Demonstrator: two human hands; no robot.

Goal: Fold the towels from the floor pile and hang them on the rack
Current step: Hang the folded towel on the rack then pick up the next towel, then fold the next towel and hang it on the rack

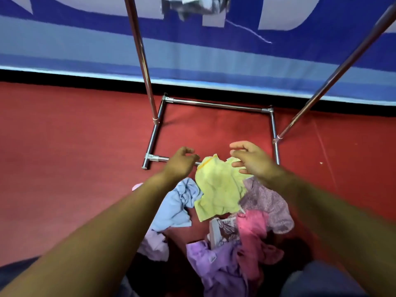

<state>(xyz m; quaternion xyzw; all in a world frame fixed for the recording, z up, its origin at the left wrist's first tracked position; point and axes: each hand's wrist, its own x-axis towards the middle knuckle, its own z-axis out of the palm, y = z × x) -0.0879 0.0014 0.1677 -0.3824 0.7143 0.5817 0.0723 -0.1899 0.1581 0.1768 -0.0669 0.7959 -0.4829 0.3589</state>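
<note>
Towels [222, 213] lie in a loose heap on the red carpet floor [64, 157], just in front of the person's knees. On top and farthest from the person is a yellow towel [218, 189]; a light blue one [177, 206] sits to its left, a mauve one [267, 202] to its right, and pink [252, 234], patterned white-and-brown and lilac [218, 264] pieces are bunched nearer the body.

Behind the heap stands a chrome rack [214, 105], its rectangular base tubes flat on the carpet and two uprights rising out of view. A blue banner [85, 39] with large pale lettering covers the wall; the letters are cut off and cannot be read. Something grey hangs blurred at the top edge.

Both arms reach forward over the heap. The left hand [182, 161] hovers above the rack's near base tube, just left of the yellow towel's top corner, fingers loosely curled and apart, gripping nothing. The right hand [250, 159] is above the yellow towel's upper right edge, fingers spread and relaxed; whether they touch the cloth I cannot tell.
</note>
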